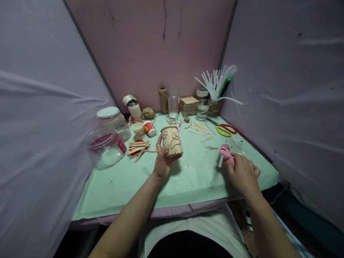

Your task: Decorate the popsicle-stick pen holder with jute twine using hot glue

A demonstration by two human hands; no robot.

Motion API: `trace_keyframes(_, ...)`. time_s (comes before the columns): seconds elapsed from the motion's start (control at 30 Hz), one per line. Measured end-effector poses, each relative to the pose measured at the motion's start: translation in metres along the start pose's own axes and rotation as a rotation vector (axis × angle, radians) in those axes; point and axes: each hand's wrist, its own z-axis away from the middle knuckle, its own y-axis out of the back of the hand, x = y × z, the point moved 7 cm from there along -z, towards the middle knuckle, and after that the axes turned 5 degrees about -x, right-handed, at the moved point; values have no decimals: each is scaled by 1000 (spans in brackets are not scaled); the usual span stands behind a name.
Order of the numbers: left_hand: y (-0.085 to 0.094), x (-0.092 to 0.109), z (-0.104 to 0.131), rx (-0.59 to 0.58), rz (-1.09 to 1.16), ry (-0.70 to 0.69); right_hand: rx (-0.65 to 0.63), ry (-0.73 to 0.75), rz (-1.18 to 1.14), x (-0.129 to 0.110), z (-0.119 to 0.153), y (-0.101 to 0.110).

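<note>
Holding the stick-covered cup [172,141] above the green cloth [199,179], the left hand [163,161] gripped its lower left side and base, thumb on the near face and fingers curled around and beneath. A rope band circled the cup's rim, and small cut shapes decorated its side. To the right of the cup and well apart from it, the right hand [243,173] was closed around the handle of a pink glue gun [226,153], with a white stick showing at the gun. Left of the cup, flat wooden sticks [138,147] lay piled on a red round piece, with a length of rope running from them toward the left hand. Farther left stood a large lidded jar [114,122], and an open clear jar [107,148] with a pink label was nearer the person. Behind the cup and to its left were two paper cups [138,129], one of them red, and a ball of twine [148,113]. Directly behind it stood a tall clear jar [173,104], beside a brown spool [163,100]. Behind and to the right were stacked wooden squares [189,106], a glass of clear liquid [202,110], loose sticks [199,128], a brown pot [214,108] full of white sticks, and scissors [223,129] with red and yellow handles.
</note>
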Motion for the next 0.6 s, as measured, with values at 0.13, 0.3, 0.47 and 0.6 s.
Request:
trace_keyframes(0.13, -6, 0, 1, -59, 14, 4, -31, -120, 288, 32, -12, -8)
trace_keyframes(0.3, -10, -3, 2, -128, 5, 9, 120, -27, 151, 3, -7, 17)
trace_keyframes(0.47, -14, -6, 5, -150, -14, 10, 129, 470, -364, -112, 11, 43)
trace_keyframes(0.6, -17, -5, 6, -134, 49, -27, 95, 604, -432, -181, 22, 38)
